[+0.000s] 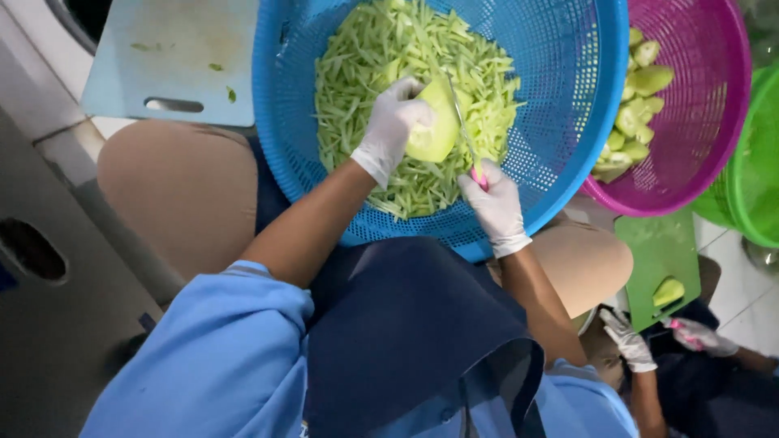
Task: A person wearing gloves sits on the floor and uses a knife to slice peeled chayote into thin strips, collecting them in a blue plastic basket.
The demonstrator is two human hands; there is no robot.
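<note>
My left hand (392, 126), in a white glove, grips a peeled pale green fruit (434, 128) over a big blue basket (560, 122). My right hand (492, 204), also gloved, holds a pink-handled knife (464, 130) whose blade lies against the fruit. The basket rests on my lap and holds a heap of thin green fruit shreds (357, 81).
A magenta basket (706, 138) with peeled green fruit pieces (637, 105) stands to the right, a green basket (759, 170) beyond it. A pale blue cutting board (170, 49) lies at top left. At lower right another person's gloved hands (629, 341) work by a green cutting board (657, 251).
</note>
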